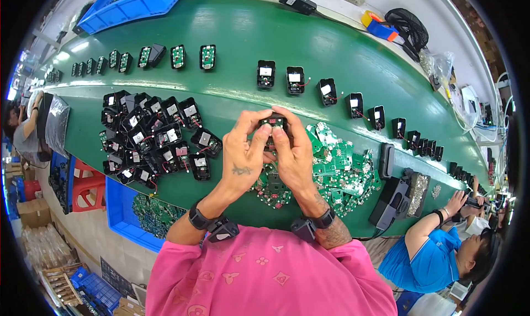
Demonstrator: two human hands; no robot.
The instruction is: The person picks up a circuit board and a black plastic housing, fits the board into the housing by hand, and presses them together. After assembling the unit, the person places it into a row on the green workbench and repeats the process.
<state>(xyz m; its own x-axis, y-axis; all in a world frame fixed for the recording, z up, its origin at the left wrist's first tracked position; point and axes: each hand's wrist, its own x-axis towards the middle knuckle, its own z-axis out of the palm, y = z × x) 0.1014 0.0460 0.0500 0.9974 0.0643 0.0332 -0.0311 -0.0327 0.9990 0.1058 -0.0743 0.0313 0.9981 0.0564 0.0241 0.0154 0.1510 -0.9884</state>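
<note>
Between both hands, over the green table, is a small black plastic housing (273,119) with a circuit board in it. My left hand (244,149) grips its left side and my right hand (294,156) its right. Both thumbs press down on the board, hiding much of it. Just right of and below my hands lies a heap of green circuit boards (342,172). To the left is a pile of open black housings (149,134) with white labels and thin red wires.
Rows of black housings (266,74) and housings with green boards (207,57) line the table's far side. A blue crate (132,7) stands far left, a blue bin (122,214) of boards below the table edge. At right, a co-worker in blue (425,261) sits beside a black device (391,200).
</note>
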